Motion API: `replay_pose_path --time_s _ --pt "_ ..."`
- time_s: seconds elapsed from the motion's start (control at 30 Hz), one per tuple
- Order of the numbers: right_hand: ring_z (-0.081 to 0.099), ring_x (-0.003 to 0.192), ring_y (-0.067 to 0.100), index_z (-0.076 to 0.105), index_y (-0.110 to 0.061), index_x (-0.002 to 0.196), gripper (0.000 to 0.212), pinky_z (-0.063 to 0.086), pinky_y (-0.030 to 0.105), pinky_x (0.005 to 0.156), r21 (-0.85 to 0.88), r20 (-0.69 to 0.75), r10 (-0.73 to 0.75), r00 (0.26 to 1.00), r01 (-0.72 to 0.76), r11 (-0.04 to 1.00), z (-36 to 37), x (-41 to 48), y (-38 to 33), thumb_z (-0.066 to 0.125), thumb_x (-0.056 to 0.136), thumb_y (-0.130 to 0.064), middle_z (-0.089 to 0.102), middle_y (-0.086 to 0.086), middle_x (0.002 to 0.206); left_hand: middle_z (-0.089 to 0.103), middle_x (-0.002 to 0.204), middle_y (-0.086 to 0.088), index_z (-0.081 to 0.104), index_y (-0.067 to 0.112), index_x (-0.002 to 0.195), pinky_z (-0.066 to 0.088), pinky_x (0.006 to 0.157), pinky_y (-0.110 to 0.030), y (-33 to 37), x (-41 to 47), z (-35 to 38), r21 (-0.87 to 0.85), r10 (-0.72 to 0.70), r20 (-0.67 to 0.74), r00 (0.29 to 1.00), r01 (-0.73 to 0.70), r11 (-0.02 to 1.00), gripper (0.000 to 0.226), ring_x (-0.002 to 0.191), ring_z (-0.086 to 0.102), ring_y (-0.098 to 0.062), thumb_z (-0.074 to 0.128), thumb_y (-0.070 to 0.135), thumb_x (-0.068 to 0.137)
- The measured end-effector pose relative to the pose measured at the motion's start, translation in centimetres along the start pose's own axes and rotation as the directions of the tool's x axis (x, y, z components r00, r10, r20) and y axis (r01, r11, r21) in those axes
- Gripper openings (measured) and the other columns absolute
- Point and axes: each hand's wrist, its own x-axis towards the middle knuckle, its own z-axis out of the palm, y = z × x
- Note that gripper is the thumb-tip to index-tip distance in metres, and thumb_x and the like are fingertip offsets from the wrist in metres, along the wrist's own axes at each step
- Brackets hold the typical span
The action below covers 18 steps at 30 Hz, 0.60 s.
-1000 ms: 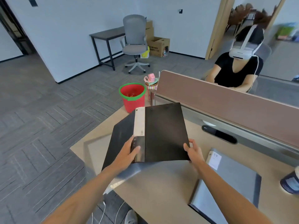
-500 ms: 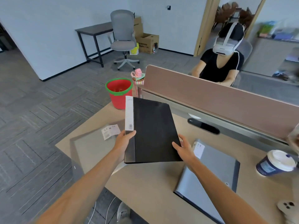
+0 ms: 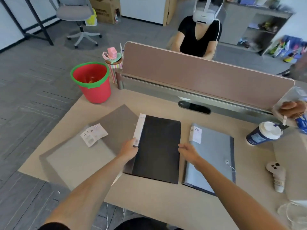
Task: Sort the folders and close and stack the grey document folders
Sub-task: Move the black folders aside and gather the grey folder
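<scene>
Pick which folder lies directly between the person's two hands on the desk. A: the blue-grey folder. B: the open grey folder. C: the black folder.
C: the black folder lies flat on the desk, with the left hand at its spine edge and the right hand at its opposite edge.

Grey folder label print seems too small to read.

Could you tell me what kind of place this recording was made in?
It looks like an office. A desk with a partition screen holds document folders, a swivel chair stands behind, and a takeaway coffee cup sits nearby.
</scene>
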Motion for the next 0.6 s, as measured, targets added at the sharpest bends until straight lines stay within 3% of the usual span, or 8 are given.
replay_pose_path --time_s 0.07,0.17,0.3,0.4,0.5,0.6 --pt "0.053 0.108 0.023 0.057 -0.012 0.124 0.030 0.043 0.030 0.089 0.041 -0.082 0.029 0.996 -0.026 0.999 -0.4 -0.1 0.6 0.045 0.096 -0.014 0.057 0.008 0.123 0.056 0.125 -0.018 0.065 0.002 0.107 0.042 0.090 -0.032 0.6 1.3 0.5 0.116 0.097 -0.005 0.995 -0.096 0.989 0.027 0.119 0.051 -0.037 0.050 0.001 0.086" --pt "0.056 0.109 0.026 0.058 -0.008 0.125 0.031 0.042 0.026 0.083 0.097 -0.217 0.067 0.974 -0.047 0.994 -1.3 -0.6 2.0 0.044 0.097 -0.011 0.059 0.009 0.119 0.043 0.145 -0.013 0.056 0.009 0.129 0.030 0.113 -0.036 2.5 2.3 1.5 0.185 0.161 0.160 0.974 -0.189 0.964 0.038 0.137 0.038 -0.028 0.046 0.008 0.093" --pt "0.059 0.101 0.023 0.061 -0.009 0.120 0.028 0.043 0.026 0.081 0.178 -0.319 0.146 0.936 -0.092 0.980 -3.0 -1.7 5.0 0.047 0.096 -0.012 0.064 0.011 0.117 0.036 0.152 -0.004 0.051 0.018 0.134 0.032 0.113 -0.044 5.5 1.9 4.0 0.309 0.198 0.292 0.936 -0.288 0.906 0.039 0.138 0.037 -0.023 0.044 0.020 0.095" --pt "0.058 0.094 0.021 0.062 -0.010 0.119 0.029 0.045 0.026 0.074 0.239 -0.354 0.214 0.910 -0.133 0.962 -4.8 -2.2 7.4 0.048 0.093 -0.012 0.064 0.006 0.108 0.038 0.150 -0.002 0.046 0.020 0.137 0.036 0.110 -0.041 8.1 1.2 6.7 0.279 0.211 0.439 0.873 -0.356 0.892 0.041 0.135 0.040 -0.021 0.043 0.024 0.096" --pt "0.055 0.087 0.020 0.061 -0.008 0.119 0.030 0.043 0.018 0.058 0.294 -0.389 0.282 0.877 -0.172 0.940 -7.2 -2.6 10.1 0.049 0.092 -0.009 0.061 0.007 0.105 0.039 0.150 -0.005 0.037 0.020 0.144 0.034 0.111 -0.036 10.8 0.4 9.6 0.208 0.197 0.536 0.821 -0.354 0.912 0.046 0.136 0.040 -0.021 0.040 0.028 0.098" --pt "0.056 0.092 0.022 0.061 -0.013 0.121 0.032 0.043 0.018 0.068 0.331 -0.381 0.329 0.864 -0.205 0.921 -9.6 -2.9 12.8 0.051 0.091 -0.013 0.061 0.011 0.119 0.039 0.151 -0.004 0.036 0.019 0.145 0.034 0.112 -0.038 13.3 -0.5 12.2 0.164 0.176 0.549 0.817 -0.311 0.936 0.047 0.137 0.039 -0.021 0.038 0.031 0.099"
